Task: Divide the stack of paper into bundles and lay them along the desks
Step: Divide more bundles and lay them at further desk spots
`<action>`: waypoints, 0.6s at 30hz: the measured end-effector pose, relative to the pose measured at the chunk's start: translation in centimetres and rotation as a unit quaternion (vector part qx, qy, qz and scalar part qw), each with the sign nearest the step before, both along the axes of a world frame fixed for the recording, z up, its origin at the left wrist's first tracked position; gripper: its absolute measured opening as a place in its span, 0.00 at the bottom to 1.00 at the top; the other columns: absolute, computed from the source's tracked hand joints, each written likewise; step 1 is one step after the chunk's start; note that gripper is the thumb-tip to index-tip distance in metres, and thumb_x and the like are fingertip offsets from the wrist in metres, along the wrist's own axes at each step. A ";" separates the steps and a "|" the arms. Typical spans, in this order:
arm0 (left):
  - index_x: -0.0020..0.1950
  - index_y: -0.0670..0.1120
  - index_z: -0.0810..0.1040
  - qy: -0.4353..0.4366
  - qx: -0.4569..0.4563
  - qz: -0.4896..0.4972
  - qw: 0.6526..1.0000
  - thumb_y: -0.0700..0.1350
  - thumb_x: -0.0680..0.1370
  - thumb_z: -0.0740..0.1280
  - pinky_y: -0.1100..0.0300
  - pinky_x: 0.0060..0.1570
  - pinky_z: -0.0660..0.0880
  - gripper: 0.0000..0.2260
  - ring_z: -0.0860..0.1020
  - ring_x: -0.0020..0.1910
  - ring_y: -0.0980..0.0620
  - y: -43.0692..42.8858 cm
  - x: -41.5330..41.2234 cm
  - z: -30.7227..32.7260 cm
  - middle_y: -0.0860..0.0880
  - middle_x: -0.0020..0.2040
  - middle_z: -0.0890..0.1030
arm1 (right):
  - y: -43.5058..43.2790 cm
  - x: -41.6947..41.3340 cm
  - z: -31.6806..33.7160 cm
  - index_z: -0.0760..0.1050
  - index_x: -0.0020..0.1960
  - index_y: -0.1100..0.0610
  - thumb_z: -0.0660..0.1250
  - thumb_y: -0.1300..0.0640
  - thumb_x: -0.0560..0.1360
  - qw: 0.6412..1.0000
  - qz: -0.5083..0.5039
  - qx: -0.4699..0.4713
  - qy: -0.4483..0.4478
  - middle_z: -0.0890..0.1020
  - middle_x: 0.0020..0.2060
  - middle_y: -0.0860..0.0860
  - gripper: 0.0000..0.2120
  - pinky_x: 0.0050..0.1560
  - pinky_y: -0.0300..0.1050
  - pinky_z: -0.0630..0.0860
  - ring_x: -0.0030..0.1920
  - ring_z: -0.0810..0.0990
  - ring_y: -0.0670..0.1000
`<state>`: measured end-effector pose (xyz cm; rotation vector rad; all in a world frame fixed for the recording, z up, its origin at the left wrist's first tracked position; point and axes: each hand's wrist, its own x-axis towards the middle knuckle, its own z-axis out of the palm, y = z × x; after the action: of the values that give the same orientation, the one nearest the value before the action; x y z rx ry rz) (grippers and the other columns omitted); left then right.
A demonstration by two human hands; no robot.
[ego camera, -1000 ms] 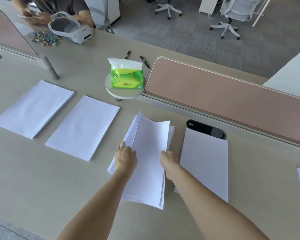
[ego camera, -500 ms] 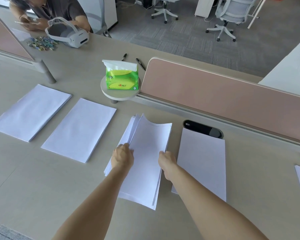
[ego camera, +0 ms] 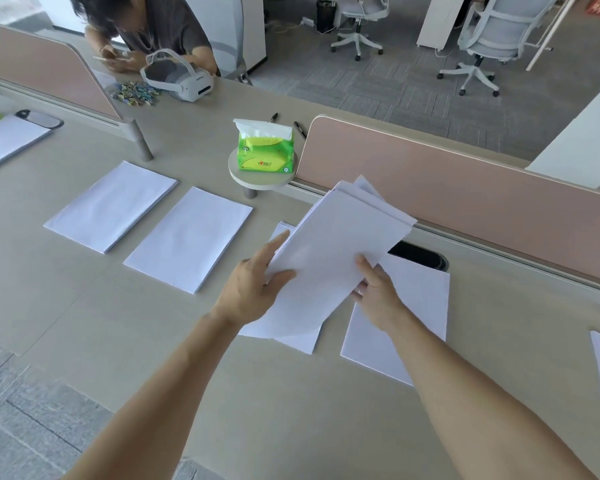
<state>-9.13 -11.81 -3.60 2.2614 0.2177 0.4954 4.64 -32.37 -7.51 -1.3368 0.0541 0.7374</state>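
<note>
Both hands, left hand [ego camera: 253, 289] and right hand [ego camera: 378, 292], grip paper bundle [ego camera: 336, 251], seemingly above desk [ego camera: 84, 306]

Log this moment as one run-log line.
both hands: left hand, right hand | holding: paper bundle | state: lifted above remaining stack | on: desk

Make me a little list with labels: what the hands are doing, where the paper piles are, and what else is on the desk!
left hand: grips the left edge of the lifted bundle
right hand: grips its lower right edge
lifted bundle: tilted, raised over a pile beneath it
flat piles: far-left pile, second pile, right pile
desk: beige
tissue pack: green, on a small round stand
headset: white, far side
pens: behind the tissues
</note>
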 end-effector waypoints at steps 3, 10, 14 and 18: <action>0.52 0.38 0.80 -0.005 -0.016 0.011 1.000 0.48 0.77 0.70 0.64 0.29 0.69 0.13 0.75 0.31 0.55 -3.9 -1.3 3.6 0.53 0.32 0.80 | -3.2 -0.1 3.3 0.80 0.59 0.47 0.81 0.39 0.60 0.997 0.021 0.066 -0.020 0.85 0.55 0.46 0.30 0.56 0.48 0.79 0.53 0.85 0.47; 0.55 0.42 0.79 -0.016 -0.184 0.048 0.982 0.43 0.78 0.72 0.71 0.39 0.75 0.09 0.82 0.43 0.65 -16.4 -2.9 7.3 0.53 0.47 0.85 | -16.2 -2.7 10.2 0.85 0.54 0.55 0.77 0.56 0.69 0.986 -0.026 0.118 -0.116 0.86 0.55 0.54 0.14 0.58 0.56 0.79 0.56 0.85 0.56; 0.57 0.42 0.78 -0.006 -0.270 0.049 0.962 0.46 0.74 0.76 0.64 0.44 0.79 0.15 0.83 0.47 0.59 -24.2 -2.6 6.2 0.46 0.52 0.84 | -24.7 -5.7 12.0 0.85 0.50 0.51 0.74 0.56 0.74 0.973 -0.075 0.038 -0.214 0.87 0.51 0.50 0.06 0.53 0.48 0.82 0.54 0.86 0.51; 0.45 0.52 0.82 0.038 -0.336 0.003 0.941 0.38 0.69 0.79 0.68 0.40 0.77 0.12 0.83 0.42 0.65 -32.3 -2.5 4.6 0.62 0.41 0.86 | -33.4 -8.8 11.2 0.83 0.45 0.52 0.71 0.64 0.77 0.960 -0.137 -0.015 -0.242 0.88 0.41 0.43 0.08 0.42 0.37 0.80 0.44 0.86 0.43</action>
<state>-11.61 -44.11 0.98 1.6090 0.3702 0.2763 -4.21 -65.74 3.74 -1.4710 -0.1393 0.1630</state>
